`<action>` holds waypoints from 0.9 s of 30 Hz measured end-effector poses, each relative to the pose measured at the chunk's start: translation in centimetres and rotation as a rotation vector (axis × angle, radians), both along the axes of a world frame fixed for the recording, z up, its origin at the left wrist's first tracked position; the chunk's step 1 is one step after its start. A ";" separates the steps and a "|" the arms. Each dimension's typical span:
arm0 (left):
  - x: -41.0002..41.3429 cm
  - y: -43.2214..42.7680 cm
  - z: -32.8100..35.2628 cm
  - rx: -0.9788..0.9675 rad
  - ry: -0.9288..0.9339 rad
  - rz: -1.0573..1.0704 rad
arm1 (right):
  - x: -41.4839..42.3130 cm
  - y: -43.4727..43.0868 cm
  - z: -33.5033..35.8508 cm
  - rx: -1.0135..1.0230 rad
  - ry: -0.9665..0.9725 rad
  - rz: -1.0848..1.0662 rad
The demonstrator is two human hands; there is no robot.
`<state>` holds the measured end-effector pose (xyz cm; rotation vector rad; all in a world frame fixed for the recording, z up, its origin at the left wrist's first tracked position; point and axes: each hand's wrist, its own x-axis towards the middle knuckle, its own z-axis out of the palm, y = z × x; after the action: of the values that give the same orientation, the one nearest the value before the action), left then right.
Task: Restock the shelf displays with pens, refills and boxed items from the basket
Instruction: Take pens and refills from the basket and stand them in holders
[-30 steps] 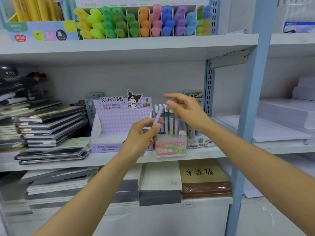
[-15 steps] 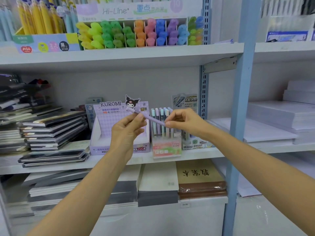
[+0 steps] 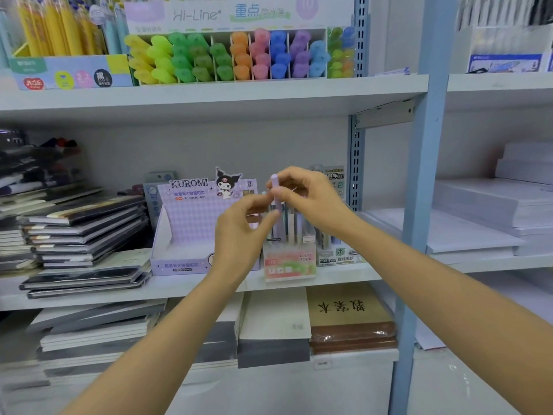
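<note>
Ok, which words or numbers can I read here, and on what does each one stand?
"Hi-Line" and "重点": highlighter header card
"KUROMI": purple box
"FRUIT SODA": clear pen box
"黑": yellow-pen box
Brown book: characters upside down, I cannot read them.
Pen: nothing readable.
Smaller print on the boxes is too blurred.

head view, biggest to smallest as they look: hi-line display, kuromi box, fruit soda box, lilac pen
1. hi-line display
2. kuromi box
3. fruit soda box
4. lilac pen, clearly smallest though partly hidden
</note>
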<state>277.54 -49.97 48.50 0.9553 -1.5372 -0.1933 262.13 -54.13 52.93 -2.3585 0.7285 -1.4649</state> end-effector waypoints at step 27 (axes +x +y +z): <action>2.5 0.9 -5.6 -0.070 -0.594 0.117 | 0.7 -2.9 -2.9 -0.130 0.098 -0.440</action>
<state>280.08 -49.12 42.87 1.1010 -2.0010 0.2501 262.84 -57.04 50.02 -2.4893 1.2801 -1.6093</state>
